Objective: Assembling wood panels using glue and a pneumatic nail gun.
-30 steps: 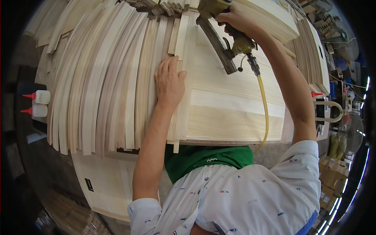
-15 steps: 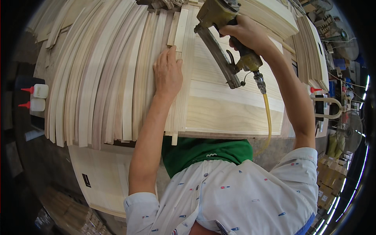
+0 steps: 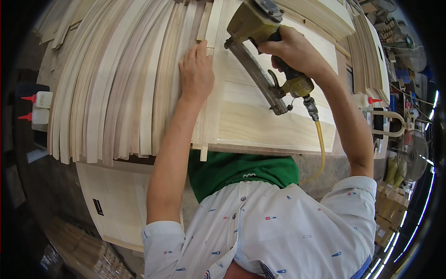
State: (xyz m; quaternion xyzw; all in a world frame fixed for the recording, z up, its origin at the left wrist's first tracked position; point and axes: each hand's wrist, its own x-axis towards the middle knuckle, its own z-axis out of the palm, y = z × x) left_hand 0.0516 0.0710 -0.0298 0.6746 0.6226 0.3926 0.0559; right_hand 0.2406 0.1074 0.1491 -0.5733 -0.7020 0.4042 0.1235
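Note:
My right hand [image 3: 297, 53] is closed around the grip of a yellow-and-black pneumatic nail gun [image 3: 253, 23], held over a pale wooden panel [image 3: 265, 132]. A yellow air hose [image 3: 321, 149] runs from its handle toward my body. Along the panel's left side lie narrow wooden strips [image 3: 213, 28]. My left hand [image 3: 197, 76] rests on these strips, palm down, with its fingers stretched forward and the thumb at the right. One strip end [image 3: 204, 153] juts past the panel's near edge. Whether the gun's nose touches wood cannot be made out.
Many long wooden slats [image 3: 104, 83] lie side by side on the left. More boards [image 3: 367, 60] are stacked at the right. White glue bottles with red tips [image 3: 43, 99] stand at the far left; another glue bottle [image 3: 362, 100] is beside my right arm. Below left leans a pale panel [image 3: 114, 200].
The view has shifted slightly, moving the bench up and left in the picture. Against the panel, the nail gun has come a little nearer to me. My left hand stays on the strips.

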